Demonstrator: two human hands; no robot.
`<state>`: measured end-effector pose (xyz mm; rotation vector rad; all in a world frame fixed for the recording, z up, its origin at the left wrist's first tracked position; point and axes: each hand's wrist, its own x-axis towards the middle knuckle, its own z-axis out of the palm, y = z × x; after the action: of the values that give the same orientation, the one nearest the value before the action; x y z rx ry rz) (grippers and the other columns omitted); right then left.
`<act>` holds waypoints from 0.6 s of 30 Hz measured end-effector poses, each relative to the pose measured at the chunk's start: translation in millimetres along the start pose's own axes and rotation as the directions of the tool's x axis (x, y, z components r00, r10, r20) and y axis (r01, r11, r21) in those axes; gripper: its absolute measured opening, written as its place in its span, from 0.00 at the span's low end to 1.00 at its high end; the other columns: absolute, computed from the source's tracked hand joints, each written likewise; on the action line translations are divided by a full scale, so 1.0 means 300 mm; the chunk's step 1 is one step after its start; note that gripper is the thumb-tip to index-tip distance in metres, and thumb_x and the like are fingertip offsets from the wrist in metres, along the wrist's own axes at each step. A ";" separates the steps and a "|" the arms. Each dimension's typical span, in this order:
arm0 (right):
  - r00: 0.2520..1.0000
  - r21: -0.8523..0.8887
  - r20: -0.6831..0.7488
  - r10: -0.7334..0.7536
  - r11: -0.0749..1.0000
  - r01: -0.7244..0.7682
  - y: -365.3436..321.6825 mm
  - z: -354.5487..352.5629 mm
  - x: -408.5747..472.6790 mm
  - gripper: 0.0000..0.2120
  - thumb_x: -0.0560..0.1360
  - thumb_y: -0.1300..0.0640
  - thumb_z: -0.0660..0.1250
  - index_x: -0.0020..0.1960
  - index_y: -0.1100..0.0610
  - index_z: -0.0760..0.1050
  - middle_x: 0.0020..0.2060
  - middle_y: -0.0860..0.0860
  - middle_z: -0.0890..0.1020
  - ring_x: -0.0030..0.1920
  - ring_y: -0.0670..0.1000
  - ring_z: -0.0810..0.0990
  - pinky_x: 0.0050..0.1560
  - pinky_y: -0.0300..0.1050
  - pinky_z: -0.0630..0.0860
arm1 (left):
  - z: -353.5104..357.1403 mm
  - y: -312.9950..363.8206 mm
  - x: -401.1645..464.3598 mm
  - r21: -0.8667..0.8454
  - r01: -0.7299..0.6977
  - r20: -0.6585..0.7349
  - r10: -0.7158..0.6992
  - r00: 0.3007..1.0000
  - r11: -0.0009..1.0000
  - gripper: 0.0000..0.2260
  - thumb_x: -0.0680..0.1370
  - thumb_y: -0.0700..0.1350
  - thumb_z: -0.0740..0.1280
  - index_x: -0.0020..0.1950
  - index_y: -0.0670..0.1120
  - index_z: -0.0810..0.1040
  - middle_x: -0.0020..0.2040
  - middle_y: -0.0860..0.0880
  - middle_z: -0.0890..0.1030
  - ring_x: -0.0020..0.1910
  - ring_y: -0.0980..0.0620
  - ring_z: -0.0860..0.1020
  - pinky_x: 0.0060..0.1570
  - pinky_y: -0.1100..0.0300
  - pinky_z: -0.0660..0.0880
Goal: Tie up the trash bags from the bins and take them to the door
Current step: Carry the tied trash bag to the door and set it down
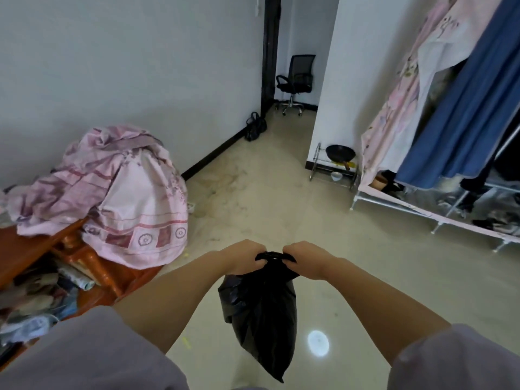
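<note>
Knot-tying step: black trash bag (261, 313) held in mid-air above the floor (351, 277), neck being cinched.
Left hand (243, 258) and right hand (306, 260) each pinch one end of the gathered neck and pull outward; the bag body hangs free beneath them. Judged next: seat the knot tight, then carry the bag past the pink bedding (121, 198) toward the doorway, where another black bag (255, 127) sits by the wall, before the office chair (295, 83).
</note>
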<state>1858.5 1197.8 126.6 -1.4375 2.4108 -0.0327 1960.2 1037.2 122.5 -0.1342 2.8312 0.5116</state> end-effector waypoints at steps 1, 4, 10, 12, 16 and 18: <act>1.000 0.008 -0.013 0.007 1.000 -0.007 0.030 -0.043 0.079 0.09 0.80 0.54 0.56 0.43 0.57 0.67 0.43 0.58 0.77 0.40 0.55 0.71 0.40 0.47 0.66 | -0.061 -0.045 0.077 0.004 -0.001 -0.006 0.001 1.000 1.000 0.10 0.79 0.46 0.59 0.50 0.40 0.75 0.49 0.40 0.80 0.46 0.43 0.76 0.43 0.56 0.67; 0.998 0.031 -0.054 0.019 0.999 -0.018 0.124 -0.171 0.291 0.09 0.80 0.54 0.56 0.43 0.57 0.67 0.40 0.55 0.74 0.40 0.55 0.71 0.40 0.46 0.65 | -0.226 -0.162 0.307 0.013 -0.037 -0.017 0.038 0.999 0.999 0.09 0.79 0.46 0.60 0.48 0.41 0.75 0.48 0.40 0.80 0.45 0.43 0.76 0.43 0.55 0.69; 0.996 0.044 -0.039 0.075 0.996 -0.074 0.378 -0.297 0.676 0.11 0.80 0.54 0.57 0.49 0.61 0.72 0.47 0.60 0.79 0.48 0.59 0.76 0.42 0.45 0.64 | -0.391 -0.319 0.728 0.004 -0.087 0.037 0.087 0.995 0.996 0.08 0.79 0.45 0.60 0.50 0.42 0.75 0.49 0.42 0.80 0.45 0.45 0.75 0.42 0.59 0.67; 0.997 0.040 -0.040 0.065 0.997 -0.063 0.463 -0.341 0.816 0.11 0.80 0.54 0.57 0.48 0.61 0.72 0.47 0.60 0.79 0.47 0.59 0.75 0.42 0.45 0.64 | -0.442 -0.385 0.879 0.004 -0.087 0.030 0.087 0.996 0.996 0.09 0.79 0.46 0.60 0.50 0.42 0.75 0.48 0.42 0.80 0.45 0.45 0.76 0.41 0.59 0.66; 0.999 0.020 -0.040 0.018 1.000 -0.017 0.679 -0.463 1.149 0.09 0.80 0.53 0.57 0.45 0.57 0.69 0.47 0.59 0.78 0.43 0.56 0.72 0.42 0.46 0.64 | -0.573 -0.540 1.248 0.003 -0.053 0.007 0.053 0.999 0.999 0.10 0.79 0.47 0.60 0.49 0.41 0.75 0.47 0.42 0.80 0.41 0.48 0.73 0.40 0.58 0.66; 1.000 0.000 -0.027 0.006 1.000 -0.006 0.788 -0.548 1.302 0.10 0.80 0.53 0.57 0.48 0.59 0.71 0.47 0.60 0.79 0.46 0.58 0.74 0.42 0.46 0.64 | -0.654 -0.589 1.413 -0.018 -0.026 -0.012 0.026 1.000 1.000 0.10 0.79 0.47 0.60 0.49 0.41 0.75 0.47 0.42 0.79 0.40 0.48 0.72 0.40 0.58 0.65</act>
<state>1439.1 953.6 131.7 -1.4396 2.4370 -0.0508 1530.0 783.6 126.7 -0.1048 2.8440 0.5433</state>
